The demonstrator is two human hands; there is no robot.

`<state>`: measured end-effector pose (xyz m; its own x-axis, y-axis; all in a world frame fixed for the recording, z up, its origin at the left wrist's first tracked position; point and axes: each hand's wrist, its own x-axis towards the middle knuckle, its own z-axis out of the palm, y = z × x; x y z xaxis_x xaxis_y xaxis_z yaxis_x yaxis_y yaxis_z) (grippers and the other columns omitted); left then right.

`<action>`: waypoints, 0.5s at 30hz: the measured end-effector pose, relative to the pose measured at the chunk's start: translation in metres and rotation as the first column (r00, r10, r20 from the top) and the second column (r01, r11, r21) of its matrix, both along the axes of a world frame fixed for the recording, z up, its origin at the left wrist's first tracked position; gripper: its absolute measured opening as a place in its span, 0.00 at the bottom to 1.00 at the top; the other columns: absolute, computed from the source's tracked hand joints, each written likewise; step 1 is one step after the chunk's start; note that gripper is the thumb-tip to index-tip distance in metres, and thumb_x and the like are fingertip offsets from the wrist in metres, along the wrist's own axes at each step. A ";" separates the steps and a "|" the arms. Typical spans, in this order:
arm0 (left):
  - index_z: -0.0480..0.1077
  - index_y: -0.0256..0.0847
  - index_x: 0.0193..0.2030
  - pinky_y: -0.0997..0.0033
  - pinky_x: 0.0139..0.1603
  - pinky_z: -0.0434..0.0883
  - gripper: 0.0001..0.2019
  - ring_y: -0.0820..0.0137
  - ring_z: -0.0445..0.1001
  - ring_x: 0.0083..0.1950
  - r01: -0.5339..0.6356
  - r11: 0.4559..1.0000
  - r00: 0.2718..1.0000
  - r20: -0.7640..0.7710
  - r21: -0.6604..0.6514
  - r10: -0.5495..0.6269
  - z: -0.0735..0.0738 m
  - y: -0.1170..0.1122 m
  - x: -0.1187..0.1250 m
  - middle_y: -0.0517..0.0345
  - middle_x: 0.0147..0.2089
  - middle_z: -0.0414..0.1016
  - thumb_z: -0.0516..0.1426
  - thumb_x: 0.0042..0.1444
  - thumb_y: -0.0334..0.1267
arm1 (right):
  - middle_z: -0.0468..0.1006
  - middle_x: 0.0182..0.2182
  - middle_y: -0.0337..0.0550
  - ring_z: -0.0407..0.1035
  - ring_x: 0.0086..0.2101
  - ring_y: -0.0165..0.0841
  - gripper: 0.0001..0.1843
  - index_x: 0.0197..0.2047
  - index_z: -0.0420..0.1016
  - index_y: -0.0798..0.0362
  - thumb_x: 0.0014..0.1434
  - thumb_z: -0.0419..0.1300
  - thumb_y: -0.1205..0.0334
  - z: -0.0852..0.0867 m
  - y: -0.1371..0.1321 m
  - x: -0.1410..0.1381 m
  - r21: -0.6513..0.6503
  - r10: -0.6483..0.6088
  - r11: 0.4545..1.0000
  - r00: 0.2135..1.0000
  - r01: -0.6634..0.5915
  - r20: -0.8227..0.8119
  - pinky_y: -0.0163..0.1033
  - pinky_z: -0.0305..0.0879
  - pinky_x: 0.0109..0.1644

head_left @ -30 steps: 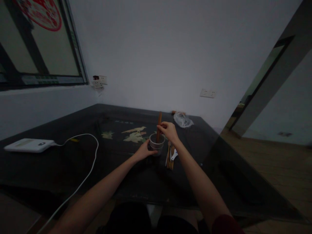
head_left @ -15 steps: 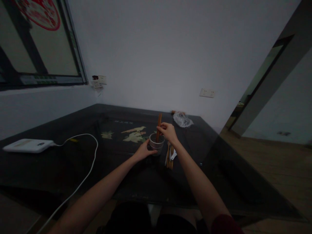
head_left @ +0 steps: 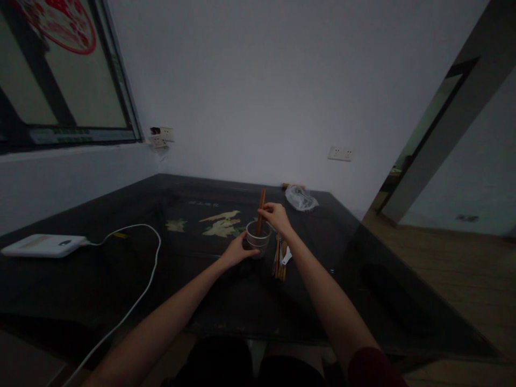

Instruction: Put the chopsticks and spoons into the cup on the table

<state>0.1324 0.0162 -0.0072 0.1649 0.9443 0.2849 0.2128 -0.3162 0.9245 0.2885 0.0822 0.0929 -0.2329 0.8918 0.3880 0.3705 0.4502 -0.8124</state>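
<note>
A clear cup (head_left: 261, 243) stands upright on the dark table, with my left hand (head_left: 237, 251) wrapped around its left side. My right hand (head_left: 277, 216) pinches a pair of brown chopsticks (head_left: 262, 200) above the cup. Their lower ends reach down inside the rim, and they lean slightly. Just right of the cup, beneath my right forearm, lies a bunch of wooden chopsticks (head_left: 278, 263) with a white spoon (head_left: 286, 256) among them. My right arm hides part of that bunch. What the cup contains is too dark to make out.
A crumpled clear plastic bag (head_left: 300, 199) lies at the table's back edge, before a brown stick-like object (head_left: 287, 186). On the left, a white power bank (head_left: 44, 245) trails a white cable (head_left: 156, 258) over the front edge. A dark long object (head_left: 393, 295) rests at right.
The view has shifted slightly. My left hand keeps hold of the cup, and my right hand still grips the chopsticks in it, with hardly any movement.
</note>
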 end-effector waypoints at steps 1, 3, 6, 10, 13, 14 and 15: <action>0.63 0.35 0.55 0.56 0.58 0.65 0.34 0.58 0.71 0.55 -0.006 1.000 1.000 -0.007 0.004 0.006 0.000 0.000 0.000 0.44 0.55 0.71 0.67 0.40 0.37 | 0.78 0.24 0.42 0.74 0.25 0.32 0.06 0.27 0.73 0.56 0.52 0.63 0.63 0.000 0.002 0.000 -0.012 0.006 1.000 1.000 -0.006 0.003 0.32 0.69 0.27; 0.63 0.35 0.55 0.55 0.57 0.65 0.34 0.57 0.71 0.55 0.000 1.000 1.000 -0.007 0.003 0.000 -0.001 0.001 -0.001 0.43 0.55 0.71 0.68 0.40 0.38 | 0.77 0.22 0.41 0.73 0.23 0.31 0.06 0.26 0.73 0.56 0.52 0.63 0.63 0.001 0.005 0.000 -0.029 0.016 0.999 1.000 -0.016 0.007 0.31 0.68 0.26; 0.63 0.36 0.56 0.55 0.58 0.65 0.35 0.58 0.70 0.55 0.020 1.000 1.000 0.005 0.003 -0.020 0.000 0.001 -0.001 0.43 0.55 0.71 0.68 0.40 0.39 | 0.77 0.21 0.40 0.71 0.21 0.29 0.07 0.26 0.73 0.57 0.52 0.63 0.62 0.000 0.009 -0.001 -0.038 0.038 0.999 0.999 -0.038 0.008 0.30 0.66 0.24; 0.62 0.36 0.56 0.55 0.58 0.65 0.35 0.58 0.71 0.55 0.028 1.000 1.000 0.009 -0.002 -0.028 0.003 -0.001 -0.001 0.44 0.55 0.71 0.67 0.40 0.37 | 0.77 0.21 0.41 0.70 0.20 0.27 0.08 0.27 0.73 0.57 0.51 0.64 0.61 -0.002 0.014 -0.001 -0.076 0.043 0.996 0.999 -0.043 -0.010 0.29 0.67 0.24; 0.63 0.36 0.56 0.55 0.57 0.66 0.34 0.58 0.72 0.54 0.048 0.999 0.998 0.043 -0.026 -0.047 0.004 -0.002 0.000 0.44 0.55 0.71 0.67 0.40 0.36 | 0.77 0.21 0.41 0.70 0.19 0.27 0.09 0.26 0.73 0.58 0.51 0.64 0.61 -0.001 0.015 -0.001 -0.092 0.052 0.994 0.999 -0.053 -0.007 0.29 0.66 0.24; 0.63 0.36 0.56 0.55 0.57 0.66 0.34 0.58 0.72 0.54 0.046 0.998 0.998 0.051 -0.030 -0.045 0.004 -0.002 0.000 0.45 0.55 0.71 0.67 0.40 0.36 | 0.77 0.21 0.41 0.70 0.19 0.27 0.09 0.25 0.73 0.58 0.51 0.64 0.61 0.000 0.015 -0.001 -0.101 0.060 0.993 0.998 -0.061 -0.011 0.29 0.67 0.24; 0.63 0.36 0.56 0.54 0.57 0.66 0.34 0.58 0.72 0.54 0.042 0.999 0.998 0.053 -0.034 -0.040 0.004 -0.003 0.000 0.45 0.55 0.71 0.67 0.39 0.36 | 0.77 0.21 0.40 0.70 0.19 0.27 0.09 0.25 0.73 0.58 0.51 0.64 0.61 0.000 0.015 -0.001 -0.113 0.068 0.991 0.998 -0.069 -0.018 0.29 0.67 0.24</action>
